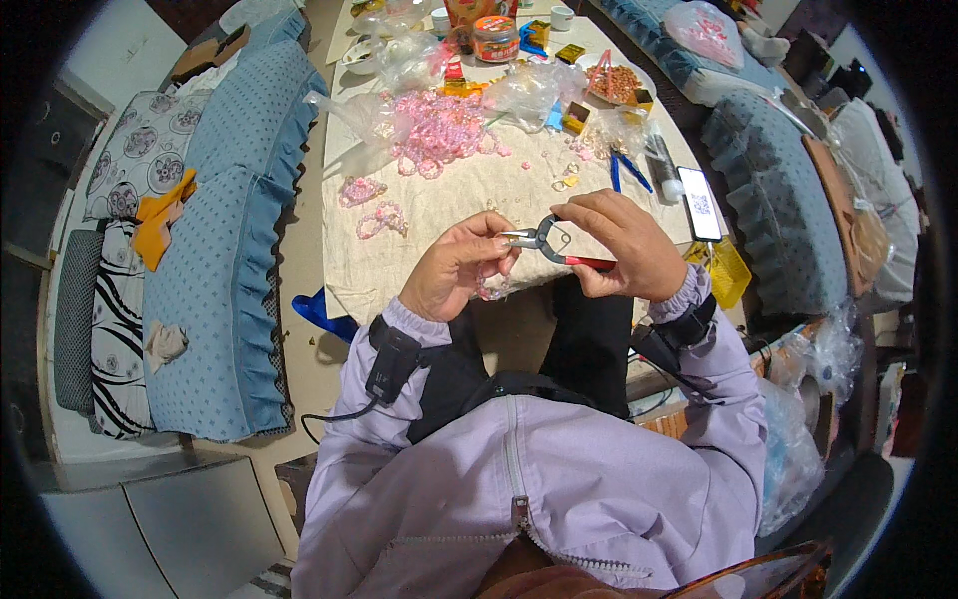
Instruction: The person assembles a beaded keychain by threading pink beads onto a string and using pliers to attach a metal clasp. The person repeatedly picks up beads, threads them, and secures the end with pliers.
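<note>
My right hand (pixel 631 243) is wrapped round a pair of pliers (pixel 544 234) with red handles, a dark pivot and a small spring. Their jaws point left and meet the fingertips of my left hand (pixel 451 265). Pinched in that left hand is a beaded bracelet (pixel 492 288), pink and clear, its lower loop hanging below the fingers. Exactly what lies between the jaws is too small to make out. On the cloth-covered table, a pink bead bracelet (pixel 381 221) and a small bead bundle (pixel 359 191) lie left of my hands, with a pink bead pile (pixel 444 128) beyond.
Blue-handled pliers (pixel 629 172) and a lit phone (pixel 701 205) lie on the right. Further back are plastic bags (pixel 524 95), a lidded jar (pixel 495 40) and a plate of brown nuts or beads (pixel 617 82). Blue-covered sofas (pixel 225 210) flank the table; a yellow basket (pixel 729 272) stands at right.
</note>
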A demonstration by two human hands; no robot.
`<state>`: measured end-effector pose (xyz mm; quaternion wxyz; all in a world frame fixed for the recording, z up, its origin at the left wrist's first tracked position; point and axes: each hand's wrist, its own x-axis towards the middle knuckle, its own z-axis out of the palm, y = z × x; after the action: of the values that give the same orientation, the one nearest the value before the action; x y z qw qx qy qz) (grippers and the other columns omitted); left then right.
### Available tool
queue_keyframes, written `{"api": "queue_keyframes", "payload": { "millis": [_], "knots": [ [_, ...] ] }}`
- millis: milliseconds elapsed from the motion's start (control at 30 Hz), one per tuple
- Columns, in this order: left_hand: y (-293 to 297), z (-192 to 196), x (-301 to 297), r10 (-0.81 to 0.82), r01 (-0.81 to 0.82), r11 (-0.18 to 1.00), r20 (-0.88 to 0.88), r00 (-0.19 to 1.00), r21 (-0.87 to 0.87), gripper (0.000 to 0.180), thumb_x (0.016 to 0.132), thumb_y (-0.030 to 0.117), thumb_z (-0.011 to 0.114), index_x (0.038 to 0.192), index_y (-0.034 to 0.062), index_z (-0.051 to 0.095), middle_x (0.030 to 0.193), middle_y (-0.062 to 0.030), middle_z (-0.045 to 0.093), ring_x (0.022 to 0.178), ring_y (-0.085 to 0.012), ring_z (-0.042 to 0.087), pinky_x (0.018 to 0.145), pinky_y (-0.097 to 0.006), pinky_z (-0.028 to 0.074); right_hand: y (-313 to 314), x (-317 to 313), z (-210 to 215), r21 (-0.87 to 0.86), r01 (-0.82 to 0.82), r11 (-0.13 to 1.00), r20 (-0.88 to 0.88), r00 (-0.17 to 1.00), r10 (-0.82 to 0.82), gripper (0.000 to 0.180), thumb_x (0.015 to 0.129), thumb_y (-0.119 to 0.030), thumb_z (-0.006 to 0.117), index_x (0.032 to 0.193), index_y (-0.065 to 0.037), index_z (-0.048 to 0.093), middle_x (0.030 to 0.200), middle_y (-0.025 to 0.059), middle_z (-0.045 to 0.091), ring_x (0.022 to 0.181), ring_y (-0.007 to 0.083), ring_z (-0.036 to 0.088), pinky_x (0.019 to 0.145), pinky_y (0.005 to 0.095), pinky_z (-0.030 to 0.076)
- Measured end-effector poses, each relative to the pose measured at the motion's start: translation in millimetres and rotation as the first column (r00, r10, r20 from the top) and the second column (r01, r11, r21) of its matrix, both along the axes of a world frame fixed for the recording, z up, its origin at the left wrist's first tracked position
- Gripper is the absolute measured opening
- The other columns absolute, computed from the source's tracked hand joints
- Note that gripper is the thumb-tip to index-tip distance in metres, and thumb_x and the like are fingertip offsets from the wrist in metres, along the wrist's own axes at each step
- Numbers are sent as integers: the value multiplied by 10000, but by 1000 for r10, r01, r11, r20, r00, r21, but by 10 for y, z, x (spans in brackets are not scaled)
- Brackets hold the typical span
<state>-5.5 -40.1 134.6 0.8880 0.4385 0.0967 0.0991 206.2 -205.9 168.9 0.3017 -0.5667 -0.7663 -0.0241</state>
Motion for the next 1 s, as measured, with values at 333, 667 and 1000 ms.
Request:
{"api": "queue_keyframes", "payload": {
  "millis": [333,667,1000],
  "knots": [
    [16,-43,-16,-22,22,1000,20,1000,-19,167,924,87,619,1064,-2,596,846,-72,608,732,-113,584,593,-227,459,-14,-22,26,-4,-33,999,-45,998,33,594,683,-128,702,1253,-14,585,1096,170,623,996,355,614,878,408,509],
    [-55,-29,-38,47,-47,999,3,999,-7,132,947,125,614,1050,44,615,783,-41,633,622,-63,500,506,-212,402,-24,-62,-42,61,1,998,36,999,-3,604,687,-99,695,1273,-6,578,1087,166,630,956,334,629,836,396,526],
    [-114,-24,-24,139,-139,990,3,990,10,132,947,101,606,1060,34,619,801,-47,630,668,-83,537,535,-208,416,-28,-48,-142,50,17,999,42,999,-19,571,735,-147,668,1279,-5,570,1069,172,626,915,333,643,802,382,546]
  ]
}}
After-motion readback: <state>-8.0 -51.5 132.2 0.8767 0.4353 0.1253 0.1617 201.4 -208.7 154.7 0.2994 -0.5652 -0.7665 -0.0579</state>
